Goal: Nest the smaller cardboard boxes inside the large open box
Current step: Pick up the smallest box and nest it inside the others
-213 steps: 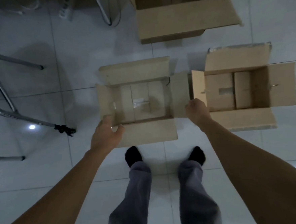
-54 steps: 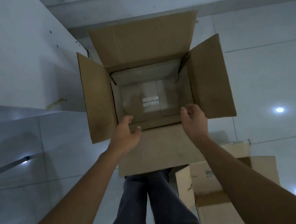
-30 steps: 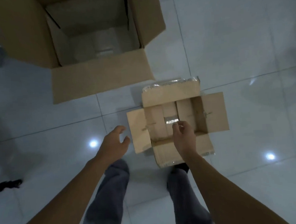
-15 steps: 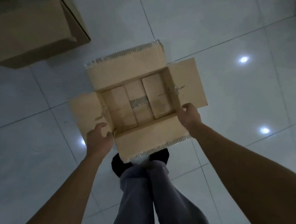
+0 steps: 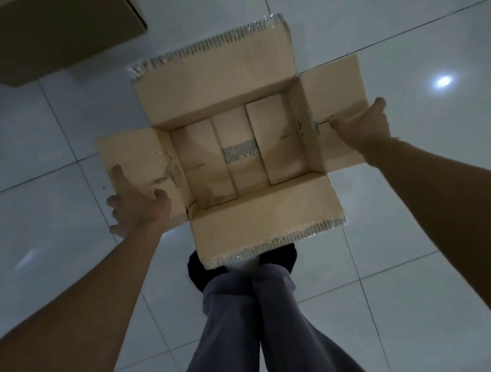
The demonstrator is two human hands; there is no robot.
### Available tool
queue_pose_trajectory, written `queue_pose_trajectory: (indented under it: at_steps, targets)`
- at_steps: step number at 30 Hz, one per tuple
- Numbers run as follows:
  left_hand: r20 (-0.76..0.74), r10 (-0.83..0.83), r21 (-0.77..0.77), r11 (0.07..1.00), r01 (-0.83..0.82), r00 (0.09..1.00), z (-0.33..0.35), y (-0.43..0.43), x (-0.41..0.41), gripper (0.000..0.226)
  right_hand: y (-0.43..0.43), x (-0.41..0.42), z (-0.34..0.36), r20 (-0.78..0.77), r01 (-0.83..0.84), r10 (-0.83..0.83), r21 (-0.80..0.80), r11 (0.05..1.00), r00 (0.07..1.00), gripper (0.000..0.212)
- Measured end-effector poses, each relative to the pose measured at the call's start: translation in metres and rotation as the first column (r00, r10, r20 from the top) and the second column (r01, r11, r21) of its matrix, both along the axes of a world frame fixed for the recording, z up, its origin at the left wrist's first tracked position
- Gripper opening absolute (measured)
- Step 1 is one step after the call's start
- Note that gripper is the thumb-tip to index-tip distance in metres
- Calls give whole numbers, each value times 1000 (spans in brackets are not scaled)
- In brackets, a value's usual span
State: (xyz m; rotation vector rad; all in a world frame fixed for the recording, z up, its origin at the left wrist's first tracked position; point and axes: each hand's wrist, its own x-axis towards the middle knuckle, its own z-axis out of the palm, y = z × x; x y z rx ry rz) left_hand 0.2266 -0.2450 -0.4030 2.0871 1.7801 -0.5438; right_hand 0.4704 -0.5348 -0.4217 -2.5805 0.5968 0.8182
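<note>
A small open cardboard box with all four flaps spread out hangs above the floor in front of my legs, held between both hands. My left hand grips its left flap, thumb on top. My right hand grips the outer part of its right flap. The box's inside is bare, with a strip of tape across the bottom seam. One corner of the large box shows at the top left; its opening is out of view.
Pale glossy floor tiles with ceiling-light reflections lie all around. My legs in grey trousers and dark socks stand directly under the small box's near flap.
Both hands have slid outward along the side flaps, and the small box has risen closer to the camera. The large box stays at the top left.
</note>
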Motion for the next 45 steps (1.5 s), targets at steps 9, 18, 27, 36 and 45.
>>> queue_pose_trajectory:
  at_steps: [9,18,27,36,45]
  targets:
    - [255,-115,-227,958,175,960,55,-15,2,20,4,-47,61,79,-452,446,97,887,891,15]
    - [196,-206,-332,906,263,959,218,-16,-26,26,0,-152,210,133,-483,472,69,873,872,7]
    - [240,-155,-279,934,222,958,431,14,-54,16,60,-150,432,125,-579,576,-12,815,808,10]
    - [475,-106,-76,984,161,874,567,106,-63,33,134,-116,575,400,-638,574,36,769,714,8]
    - [506,-7,-41,999,32,863,582,187,-29,33,236,-56,595,465,-701,601,63,710,650,9]
